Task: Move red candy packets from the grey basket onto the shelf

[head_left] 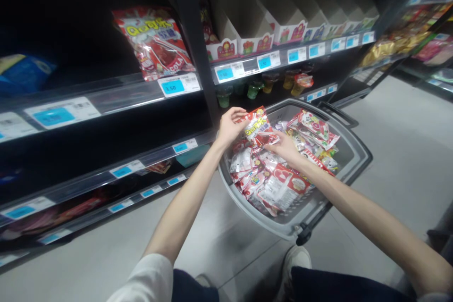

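Observation:
Both hands hold one red and white bag of cola gummy candy (257, 127) over a grey shopping basket (233, 193). My left hand (230, 125) grips its upper left edge, fingers closed. At the lower right edge, my right hand (284, 147) pinches the same bag between thumb and fingers. Beneath lie several candy packets (283, 184), mostly red, white and pink, heaped in the basket. A matching cola gummy bag (154, 42) leans upright on the shelf, up and left of my hands.
Dark shelving (141, 96) with price tags runs along the left and back. Open cardboard display boxes (253, 40) line the upper shelf, with small jelly cups (300, 84) below. The basket's black handle (339, 114) lies by its rim. My shoe (297, 258) stands near the basket.

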### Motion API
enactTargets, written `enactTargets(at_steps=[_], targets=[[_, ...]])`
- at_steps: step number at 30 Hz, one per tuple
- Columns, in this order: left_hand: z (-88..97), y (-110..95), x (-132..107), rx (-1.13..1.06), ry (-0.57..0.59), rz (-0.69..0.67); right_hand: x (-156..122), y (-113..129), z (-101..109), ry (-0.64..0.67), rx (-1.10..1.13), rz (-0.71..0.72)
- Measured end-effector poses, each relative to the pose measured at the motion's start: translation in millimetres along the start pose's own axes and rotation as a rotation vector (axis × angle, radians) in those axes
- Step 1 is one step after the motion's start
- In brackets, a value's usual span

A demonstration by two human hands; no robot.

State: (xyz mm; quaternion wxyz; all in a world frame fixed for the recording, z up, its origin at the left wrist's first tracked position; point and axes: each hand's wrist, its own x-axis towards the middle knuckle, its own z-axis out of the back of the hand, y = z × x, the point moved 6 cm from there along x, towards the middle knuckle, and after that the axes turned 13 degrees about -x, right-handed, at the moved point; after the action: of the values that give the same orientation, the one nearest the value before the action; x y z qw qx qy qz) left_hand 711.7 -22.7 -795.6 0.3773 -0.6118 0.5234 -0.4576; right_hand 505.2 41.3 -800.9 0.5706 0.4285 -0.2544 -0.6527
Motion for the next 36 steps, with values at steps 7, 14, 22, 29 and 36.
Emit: enactTargets(at_steps=[7, 14, 22, 29, 36], targets=[[-2.6, -5, 0, 0.062, 0.017, -0.085, 0, 2, 0, 0.009, -0.014, 0.036], [0.8, -6, -1, 0.09, -0.044, -0.098, 1, -1, -3, 0.053, 0.041, 0.056], [0.5, 7, 2, -0.152, -0.062, 0.12, 0, -1, -4, 0.061, 0.04, 0.071], [-5.8, 10, -3, -0.346, -0.002, 0.269, 1, -1, -4, 0.039, 0.031, 0.056], [-9.8, 6, -7, -0.349, 0.047, 0.348, 4, -4, -6, 0.042, 0.078, 0.129]])
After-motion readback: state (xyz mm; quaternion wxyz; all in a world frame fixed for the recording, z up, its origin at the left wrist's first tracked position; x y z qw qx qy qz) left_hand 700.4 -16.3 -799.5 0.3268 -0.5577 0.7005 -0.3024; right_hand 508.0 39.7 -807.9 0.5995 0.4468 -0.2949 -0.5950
